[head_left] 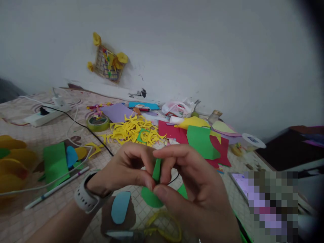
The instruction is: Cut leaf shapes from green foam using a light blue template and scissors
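Observation:
A narrow folded piece of green paper (157,169) stands between the fingertips of both hands. My left hand (129,168) comes in with a white watch (86,192) on its wrist and pinches the paper from the left. My right hand (192,182) pinches it from the right, its thumb at the lower end and its fingers near the top. Just below the fingers lies a rounded green paper piece (152,197). Nearer to me are a light-blue paper shape (120,207) and blurred scissors with yellow handles (164,229).
Yellow paper scraps (134,130) are heaped beyond my hands, near a roll of tape (98,123). Green sheets (202,141) and red sheets (174,131) lie to the right. A cable crosses from the power strip (48,114). A phone (243,185) lies far right.

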The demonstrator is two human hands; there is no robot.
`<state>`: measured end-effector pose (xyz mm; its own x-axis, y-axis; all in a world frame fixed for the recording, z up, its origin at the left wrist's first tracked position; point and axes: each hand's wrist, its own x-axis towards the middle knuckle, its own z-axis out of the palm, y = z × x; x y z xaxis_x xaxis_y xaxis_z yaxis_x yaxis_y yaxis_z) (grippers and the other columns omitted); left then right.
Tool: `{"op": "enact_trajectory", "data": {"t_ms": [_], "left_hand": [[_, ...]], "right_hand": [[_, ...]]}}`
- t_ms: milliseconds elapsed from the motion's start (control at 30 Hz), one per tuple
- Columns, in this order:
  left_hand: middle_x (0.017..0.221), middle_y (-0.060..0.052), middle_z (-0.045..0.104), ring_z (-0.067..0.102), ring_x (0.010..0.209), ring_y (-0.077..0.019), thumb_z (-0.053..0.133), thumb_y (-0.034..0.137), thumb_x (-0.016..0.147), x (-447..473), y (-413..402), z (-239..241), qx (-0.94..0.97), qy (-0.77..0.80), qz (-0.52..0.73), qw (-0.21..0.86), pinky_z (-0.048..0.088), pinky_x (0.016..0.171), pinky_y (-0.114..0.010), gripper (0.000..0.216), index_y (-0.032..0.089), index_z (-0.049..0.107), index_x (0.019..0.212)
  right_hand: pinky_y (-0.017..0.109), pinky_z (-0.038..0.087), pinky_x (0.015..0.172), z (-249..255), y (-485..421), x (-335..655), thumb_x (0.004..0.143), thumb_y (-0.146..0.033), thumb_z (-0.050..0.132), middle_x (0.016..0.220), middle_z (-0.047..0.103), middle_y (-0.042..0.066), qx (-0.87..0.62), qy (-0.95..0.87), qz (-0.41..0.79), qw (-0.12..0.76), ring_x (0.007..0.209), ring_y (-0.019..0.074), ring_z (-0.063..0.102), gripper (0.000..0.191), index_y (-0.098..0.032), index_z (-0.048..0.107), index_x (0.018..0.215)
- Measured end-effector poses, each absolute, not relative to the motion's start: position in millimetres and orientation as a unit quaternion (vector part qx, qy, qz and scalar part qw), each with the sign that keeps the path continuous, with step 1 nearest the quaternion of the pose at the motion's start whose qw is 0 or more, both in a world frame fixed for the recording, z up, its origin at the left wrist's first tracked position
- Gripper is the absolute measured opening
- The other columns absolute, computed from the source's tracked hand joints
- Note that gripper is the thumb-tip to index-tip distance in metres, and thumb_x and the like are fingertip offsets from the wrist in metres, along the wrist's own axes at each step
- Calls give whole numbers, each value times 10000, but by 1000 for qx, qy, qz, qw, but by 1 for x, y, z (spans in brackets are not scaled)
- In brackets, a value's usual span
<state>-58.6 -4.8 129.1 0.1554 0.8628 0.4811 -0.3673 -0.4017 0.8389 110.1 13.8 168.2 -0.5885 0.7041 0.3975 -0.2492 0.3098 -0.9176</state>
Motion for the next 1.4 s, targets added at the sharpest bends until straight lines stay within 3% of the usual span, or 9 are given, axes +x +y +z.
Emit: {"op": "enact_trajectory", "data": {"t_ms": [467,700,767,867,933,967,1133,1267,1400], "left_hand": [[541,21,611,587,539,-120,848,497,737,-55,-9,127,559,254,589,526,502,538,-240,428,179,636,547],[610,42,660,542,539,-66,876,210,749,-81,-5,148,507,291,734,345,449,497,-152,142,177,748,699],[623,50,660,536,573,-55,889,193,734,-95,-7,155,467,301,787,266,455,545,-128,147,159,748,706],[639,48,667,540,603,-59,911,194,690,-108,-12,162,428,310,827,191,465,590,-130,167,149,754,717],[631,46,657,533,594,-65,892,176,694,-109,-14,165,418,317,835,168,472,601,-150,144,147,754,722],[634,43,657,536,597,-68,873,157,702,-108,-15,166,415,321,836,161,474,606,-159,121,145,756,731],[704,42,696,571,657,-59,781,57,732,-102,-17,169,406,334,840,137,437,602,-143,112,162,748,752],[690,65,671,553,641,-45,763,76,791,-102,-19,169,403,368,822,165,426,595,-138,111,174,726,753],[624,59,658,550,595,-66,843,127,724,-103,-15,164,420,419,778,208,426,562,-165,122,165,731,698]], "right_hand": [[300,522,639,170,5,108,752,-84,641,696,577,-57,-191,-701,547,415,656,149,635,317,-271,692,1003],[282,487,721,155,36,100,870,-81,621,835,617,-40,-162,-720,427,522,773,133,591,310,-236,609,1138],[291,480,705,146,49,92,886,-96,608,821,644,-23,-164,-774,388,472,751,144,601,216,-208,625,1069],[345,486,750,124,55,74,898,-97,602,888,714,68,-113,-933,276,202,838,217,643,150,-145,687,1012],[379,482,821,104,52,60,894,-115,635,988,728,129,-27,-984,175,12,947,272,644,217,-114,708,1098],[374,477,843,93,48,54,872,-120,663,1002,731,127,4,-986,164,-25,950,269,644,238,-123,719,1104],[351,481,820,50,35,32,776,-176,761,1026,711,133,33,-982,166,-78,964,279,629,358,-124,713,1127],[367,479,815,50,42,29,783,-85,714,944,705,146,5,-978,199,-67,915,275,625,140,-91,728,922],[261,500,747,86,61,47,813,-151,769,828,684,15,19,-955,294,-32,806,166,639,79,-173,696,832]]}}
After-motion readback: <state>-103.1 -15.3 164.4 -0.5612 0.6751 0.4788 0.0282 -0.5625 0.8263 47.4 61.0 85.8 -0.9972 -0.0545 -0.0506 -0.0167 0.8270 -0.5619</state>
